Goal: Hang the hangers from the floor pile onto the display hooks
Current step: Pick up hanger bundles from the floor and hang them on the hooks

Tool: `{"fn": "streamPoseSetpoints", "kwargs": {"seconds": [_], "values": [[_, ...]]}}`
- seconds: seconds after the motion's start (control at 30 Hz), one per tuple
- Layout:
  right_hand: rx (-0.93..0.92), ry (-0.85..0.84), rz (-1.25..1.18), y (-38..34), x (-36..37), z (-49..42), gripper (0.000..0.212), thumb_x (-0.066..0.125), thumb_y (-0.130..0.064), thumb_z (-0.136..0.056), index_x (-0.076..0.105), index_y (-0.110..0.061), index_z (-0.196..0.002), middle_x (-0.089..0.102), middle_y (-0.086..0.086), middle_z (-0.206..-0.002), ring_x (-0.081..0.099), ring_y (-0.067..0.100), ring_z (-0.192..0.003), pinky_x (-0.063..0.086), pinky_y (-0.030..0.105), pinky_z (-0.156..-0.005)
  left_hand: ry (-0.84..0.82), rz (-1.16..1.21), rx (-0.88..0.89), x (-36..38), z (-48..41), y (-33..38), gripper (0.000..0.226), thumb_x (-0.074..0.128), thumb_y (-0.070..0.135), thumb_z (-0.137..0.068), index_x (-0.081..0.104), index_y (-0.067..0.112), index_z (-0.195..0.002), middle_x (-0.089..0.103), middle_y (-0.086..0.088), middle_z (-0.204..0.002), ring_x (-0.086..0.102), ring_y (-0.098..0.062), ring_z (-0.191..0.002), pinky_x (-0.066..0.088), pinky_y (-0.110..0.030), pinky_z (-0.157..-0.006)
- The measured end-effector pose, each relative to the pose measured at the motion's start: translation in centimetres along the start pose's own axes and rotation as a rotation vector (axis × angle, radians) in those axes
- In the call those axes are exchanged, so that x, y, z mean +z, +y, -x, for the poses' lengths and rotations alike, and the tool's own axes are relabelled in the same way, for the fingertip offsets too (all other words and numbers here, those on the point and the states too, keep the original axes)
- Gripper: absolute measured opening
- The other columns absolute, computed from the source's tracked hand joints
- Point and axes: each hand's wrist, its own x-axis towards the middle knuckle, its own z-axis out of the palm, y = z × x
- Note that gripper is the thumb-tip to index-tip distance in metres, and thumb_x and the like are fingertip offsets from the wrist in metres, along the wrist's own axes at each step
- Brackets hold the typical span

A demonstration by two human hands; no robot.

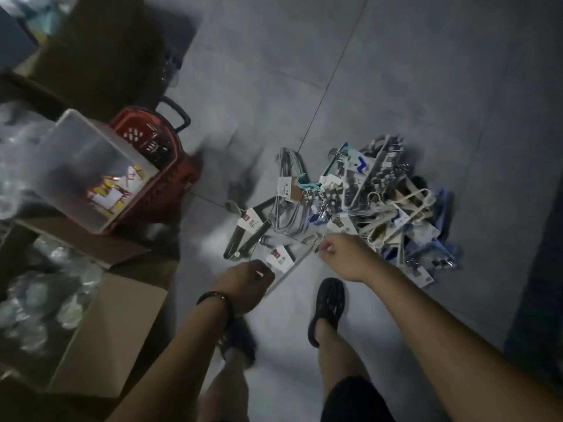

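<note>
A pile of hangers point(374, 202) lies on the grey tiled floor, with white, beige, grey and metal ones mixed together, many carrying paper labels. At its near left edge is a grey hanger bundle point(292, 266) with a white and red label. My left hand point(246, 281), with a dark band on the wrist, is closed on the bundle's lower end. My right hand point(344, 257) has its fingers curled around the upper end, at the edge of the pile. Motion blur softens both hands. No display hooks are in view.
A red shopping basket point(170, 178) with a clear plastic bin point(61, 147) in it stands at the left. An open cardboard box point(115, 324) of wrapped items sits at the lower left. My two feet in dark shoes point(327, 309) stand just behind the pile.
</note>
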Motion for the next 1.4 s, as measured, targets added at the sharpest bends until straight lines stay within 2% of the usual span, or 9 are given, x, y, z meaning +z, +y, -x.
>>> {"fn": "streamPoseSetpoints", "kwargs": {"seconds": [0.1, 0.2, 0.33, 0.47, 0.57, 0.73, 0.97, 1.27, 1.4], "values": [[0.035, -0.016, -0.092, 1.9, 1.1, -9.8, 0.02, 0.06, -0.03, -0.106, 0.072, -0.016, -0.114, 0.07, 0.001, -0.118, 0.068, 0.023, -0.106, 0.057, 0.043, -0.095, -0.133, 0.157, -0.042, 0.9, -11.1, -1.9, 0.032, 0.052, 0.044, -0.107, 0.065, 0.024, -0.13, 0.072, -0.001, -0.119, 0.073, -0.024, -0.101, 0.061, -0.037, -0.09], [0.1, 0.08, -0.195, 5.0, 3.5, -18.8, 0.016, 0.06, -0.026, -0.105, 0.072, -0.016, -0.107, 0.073, 0.004, -0.103, 0.073, 0.026, -0.088, 0.06, 0.036, -0.069, -0.218, 0.336, -0.116, 1.6, -22.9, -4.0, 0.027, 0.053, 0.036, -0.109, 0.062, 0.019, -0.128, 0.067, -0.003, -0.115, 0.068, -0.023, -0.095, 0.059, -0.038, -0.076], [0.153, 0.047, -0.134, 10.4, 9.7, -28.4, 0.028, 0.054, -0.022, -0.094, 0.066, 0.001, -0.084, 0.067, 0.024, -0.084, 0.069, 0.041, -0.077, 0.057, 0.054, -0.073, 0.023, 0.225, -0.117, 3.1, -39.2, -6.5, 0.029, 0.065, 0.038, -0.101, 0.072, 0.013, -0.114, 0.073, -0.009, -0.112, 0.067, -0.025, -0.095, 0.059, -0.038, -0.08], [0.195, 0.035, -0.139, 14.5, 15.1, -34.9, 0.026, 0.062, -0.028, -0.102, 0.069, -0.01, -0.084, 0.069, 0.012, -0.081, 0.067, 0.028, -0.078, 0.049, 0.037, -0.069, 0.149, 0.15, -0.11, 5.8, -49.1, -6.6, 0.042, 0.063, 0.06, -0.092, 0.066, 0.027, -0.118, 0.07, -0.005, -0.106, 0.059, -0.026, -0.09, 0.047, -0.031, -0.076], [0.191, 0.039, -0.166, 16.2, 16.8, -38.5, 0.013, 0.062, -0.029, -0.101, 0.062, -0.021, -0.09, 0.067, -0.001, -0.082, 0.065, 0.023, -0.076, 0.047, 0.031, -0.066, 0.146, 0.078, -0.191, 9.2, -53.1, -6.8, 0.068, 0.063, 0.062, -0.094, 0.059, 0.009, -0.137, 0.063, -0.013, -0.129, 0.06, -0.03, -0.103, 0.05, -0.038, -0.079], [0.151, 0.103, -0.141, 15.7, 16.6, -42.4, 0.016, 0.057, -0.021, -0.103, 0.063, -0.019, -0.118, 0.067, 0.006, -0.106, 0.063, 0.022, -0.09, 0.049, 0.034, -0.077, 0.191, 0.061, -0.223, 11.4, -55.5, -8.0, 0.073, 0.078, 0.045, -0.086, 0.044, 0.015, -0.144, 0.035, -0.018, -0.149, 0.054, -0.043, -0.13, 0.053, -0.047, -0.104], [0.14, 0.068, -0.05, 13.9, 15.4, -44.2, 0.049, 0.061, -0.031, -0.104, 0.046, -0.011, -0.147, 0.054, 0.018, -0.141, 0.059, 0.035, -0.121, 0.039, 0.03, -0.085, 0.081, 0.016, -0.123, 11.4, -54.9, -7.3, 0.049, 0.062, 0.052, -0.087, 0.075, 0.015, -0.116, 0.071, -0.007, -0.106, 0.068, -0.027, -0.094, 0.056, -0.032, -0.074], [0.157, -0.019, -0.072, 12.9, 12.0, -41.9, 0.03, 0.064, -0.036, -0.099, 0.063, -0.012, -0.117, 0.069, 0.012, -0.101, 0.059, 0.022, -0.074, 0.043, 0.03, -0.062, 0.254, 0.322, -0.213, 3.1, -45.1, -14.0, 0.036, 0.063, 0.04, -0.076, 0.074, 0.008, -0.089, 0.079, -0.011, -0.081, 0.078, -0.028, -0.074, 0.065, -0.037, -0.067], [0.158, -0.076, -0.338, 10.8, 13.6, -40.3, 0.027, 0.064, -0.039, -0.101, 0.065, -0.016, -0.116, 0.067, 0.001, -0.1, 0.065, 0.022, -0.092, 0.055, 0.044, -0.087, 0.258, 0.358, -0.255, 3.8, -39.8, -15.5, 0.026, 0.065, 0.037, -0.085, 0.071, 0.011, -0.083, 0.076, -0.001, -0.07, 0.074, -0.02, -0.07, 0.057, -0.031, -0.058]]}}
